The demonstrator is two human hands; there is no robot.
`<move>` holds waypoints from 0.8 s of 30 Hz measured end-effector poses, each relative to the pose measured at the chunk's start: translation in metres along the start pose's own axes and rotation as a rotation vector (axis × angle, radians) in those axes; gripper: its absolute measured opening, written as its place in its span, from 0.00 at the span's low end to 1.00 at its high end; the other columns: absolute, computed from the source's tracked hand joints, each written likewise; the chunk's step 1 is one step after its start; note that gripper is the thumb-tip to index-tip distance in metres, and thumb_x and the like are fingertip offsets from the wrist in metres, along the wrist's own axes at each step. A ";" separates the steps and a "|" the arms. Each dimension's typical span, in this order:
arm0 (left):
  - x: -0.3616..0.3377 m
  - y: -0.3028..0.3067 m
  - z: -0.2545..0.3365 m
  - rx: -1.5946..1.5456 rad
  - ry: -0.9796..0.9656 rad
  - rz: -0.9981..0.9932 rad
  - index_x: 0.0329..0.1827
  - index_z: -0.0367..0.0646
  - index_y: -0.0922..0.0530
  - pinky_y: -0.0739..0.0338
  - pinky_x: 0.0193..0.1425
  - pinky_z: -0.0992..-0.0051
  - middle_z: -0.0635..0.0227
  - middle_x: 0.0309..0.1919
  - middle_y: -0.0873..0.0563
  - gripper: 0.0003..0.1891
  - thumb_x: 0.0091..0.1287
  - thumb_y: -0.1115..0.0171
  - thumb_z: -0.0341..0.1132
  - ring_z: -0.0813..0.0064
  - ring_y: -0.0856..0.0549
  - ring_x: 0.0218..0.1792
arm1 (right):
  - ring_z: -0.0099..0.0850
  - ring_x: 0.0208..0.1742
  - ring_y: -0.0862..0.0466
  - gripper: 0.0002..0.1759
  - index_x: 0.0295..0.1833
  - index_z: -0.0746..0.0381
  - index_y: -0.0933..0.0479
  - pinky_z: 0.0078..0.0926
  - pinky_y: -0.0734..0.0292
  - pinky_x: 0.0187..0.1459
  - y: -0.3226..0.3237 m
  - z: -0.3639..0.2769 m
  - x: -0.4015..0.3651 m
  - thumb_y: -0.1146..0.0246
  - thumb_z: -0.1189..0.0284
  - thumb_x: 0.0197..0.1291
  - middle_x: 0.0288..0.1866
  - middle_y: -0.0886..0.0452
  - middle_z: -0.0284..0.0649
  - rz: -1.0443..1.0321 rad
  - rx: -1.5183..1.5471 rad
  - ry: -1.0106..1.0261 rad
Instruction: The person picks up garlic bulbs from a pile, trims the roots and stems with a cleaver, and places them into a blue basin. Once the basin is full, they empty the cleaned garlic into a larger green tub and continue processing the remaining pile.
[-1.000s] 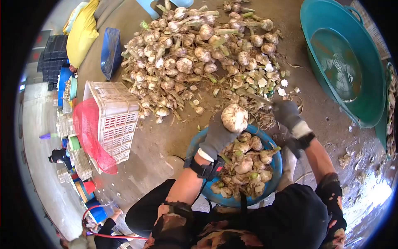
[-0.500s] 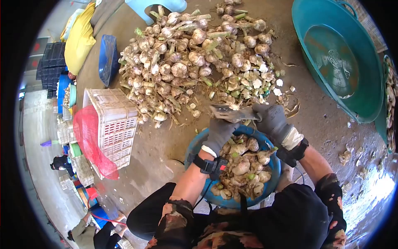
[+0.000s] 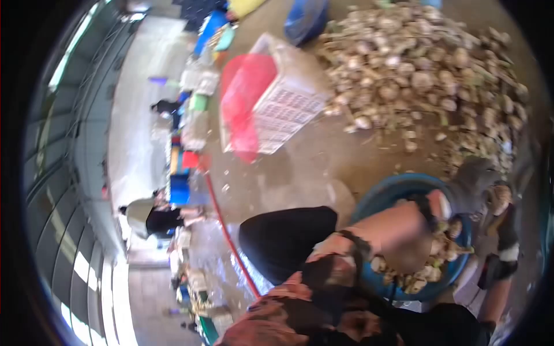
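My left hand [image 3: 476, 183], in a grey glove, is at the far right above the rim of a blue basin [image 3: 378, 193]. A pale garlic bulb [image 3: 500, 199] shows at its fingers, which seem closed on it, though motion blurs them. Just beyond the bulb is my right hand [image 3: 508, 228], also gloved; its fingers are smeared and I cannot make out what they hold. Trimmed garlic bulbs [image 3: 424, 279] lie in the basin, partly hidden by my left forearm. A large heap of garlic with stems [image 3: 421, 75] covers the floor ahead.
A white crate [image 3: 294, 106] with red netting [image 3: 248, 98] stands left of the heap, near a blue scoop-like container [image 3: 306, 20]. A red hose [image 3: 222, 222] runs along the floor. Farther left, a person [image 3: 153, 219] bends beside crates and a blue bin [image 3: 179, 189].
My view has swung left, so the basin, heap and hands now appear farther right. The metal blade between my hands earlier is no longer distinguishable. A garlic bulb now shows between my hands.
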State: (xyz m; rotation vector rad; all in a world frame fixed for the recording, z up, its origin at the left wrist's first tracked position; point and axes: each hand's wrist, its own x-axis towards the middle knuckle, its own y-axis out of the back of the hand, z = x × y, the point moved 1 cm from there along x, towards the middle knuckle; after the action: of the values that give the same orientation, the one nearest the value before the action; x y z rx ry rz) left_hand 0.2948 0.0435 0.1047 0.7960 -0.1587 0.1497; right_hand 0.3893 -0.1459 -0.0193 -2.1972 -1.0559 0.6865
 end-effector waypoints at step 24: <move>-0.003 0.104 -0.083 0.328 0.590 -0.083 0.53 0.43 0.30 0.32 0.55 0.67 0.58 0.51 0.25 0.26 0.54 0.39 0.46 0.60 0.26 0.51 | 0.40 0.28 0.20 0.12 0.30 0.59 0.21 0.33 0.27 0.31 0.006 0.013 -0.004 0.39 0.63 0.42 0.24 0.21 0.45 0.299 -1.146 -0.370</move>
State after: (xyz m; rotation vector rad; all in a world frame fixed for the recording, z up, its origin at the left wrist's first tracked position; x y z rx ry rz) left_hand 0.2791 0.1745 0.1197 1.0499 0.4671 0.3304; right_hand 0.3815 -0.1482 -0.0312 -3.3405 -1.5754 0.7207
